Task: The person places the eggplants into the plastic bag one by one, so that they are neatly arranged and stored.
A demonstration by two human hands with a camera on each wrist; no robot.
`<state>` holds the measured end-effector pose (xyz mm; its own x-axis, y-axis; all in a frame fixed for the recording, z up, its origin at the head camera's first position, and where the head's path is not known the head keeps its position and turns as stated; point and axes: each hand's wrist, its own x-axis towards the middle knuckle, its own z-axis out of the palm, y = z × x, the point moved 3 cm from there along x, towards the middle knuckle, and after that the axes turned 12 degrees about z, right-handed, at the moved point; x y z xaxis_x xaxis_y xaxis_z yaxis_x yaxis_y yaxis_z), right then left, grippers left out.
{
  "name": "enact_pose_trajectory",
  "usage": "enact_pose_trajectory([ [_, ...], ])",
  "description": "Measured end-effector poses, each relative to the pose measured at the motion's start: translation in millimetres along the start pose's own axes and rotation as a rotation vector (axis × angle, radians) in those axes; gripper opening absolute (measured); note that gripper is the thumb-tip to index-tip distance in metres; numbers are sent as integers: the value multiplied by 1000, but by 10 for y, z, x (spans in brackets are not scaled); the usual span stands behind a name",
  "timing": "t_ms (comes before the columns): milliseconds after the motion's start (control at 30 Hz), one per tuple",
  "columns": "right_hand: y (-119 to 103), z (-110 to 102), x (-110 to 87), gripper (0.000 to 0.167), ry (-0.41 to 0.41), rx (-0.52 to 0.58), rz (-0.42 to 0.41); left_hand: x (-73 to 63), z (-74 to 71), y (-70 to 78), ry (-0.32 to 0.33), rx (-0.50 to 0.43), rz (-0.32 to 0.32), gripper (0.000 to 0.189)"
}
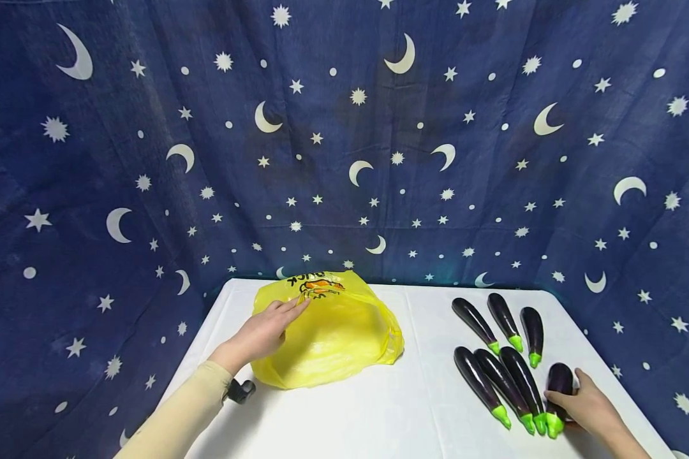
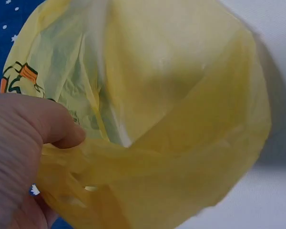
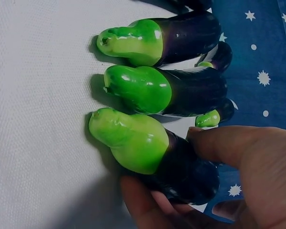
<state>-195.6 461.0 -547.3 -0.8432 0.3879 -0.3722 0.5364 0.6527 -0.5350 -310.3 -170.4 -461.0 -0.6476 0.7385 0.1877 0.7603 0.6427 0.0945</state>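
A yellow plastic bag [image 1: 333, 347] with printing on its upper side lies on the left half of the table, its mouth spread toward me. My left hand [image 1: 266, 331] is at the left side of that mouth. In the left wrist view, the thumb [image 2: 62, 129] lies over the bag's rim with fingers behind it, pinching the film. At the far right, my right hand [image 1: 594, 405] grips a dark purple eggplant [image 1: 560, 379] with a green stem end. Its thumb is on one side and its fingers on the other, partly hidden beneath.
Three eggplants [image 1: 505, 382] lie side by side just left of the gripped one. Farther back on the white table [image 1: 379, 414] are three more eggplants [image 1: 501, 315]. A dark blue curtain [image 1: 465, 204] with moons and stars hangs behind and along both sides.
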Motion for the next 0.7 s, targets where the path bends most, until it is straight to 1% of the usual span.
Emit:
enact_pose_trajectory([
  [167,39,8,23,116,-12,23,42,13,-15,-52,28,-125,-7,86],
  [300,71,12,53,121,-12,23,72,30,-44,-60,65,-224,8,85],
  [433,47,-11,16,121,10,-32,52,56,-60,-44,91,-307,22,84],
  [567,13,-27,9,120,15,-73,24,71,-59,-28,81,-354,13,83],
  [600,10,-27,11,121,15,-83,22,71,-56,-27,71,-363,1,82],
  [700,-6,-23,26,117,-7,-55,32,58,-50,-26,32,-368,-48,80],
])
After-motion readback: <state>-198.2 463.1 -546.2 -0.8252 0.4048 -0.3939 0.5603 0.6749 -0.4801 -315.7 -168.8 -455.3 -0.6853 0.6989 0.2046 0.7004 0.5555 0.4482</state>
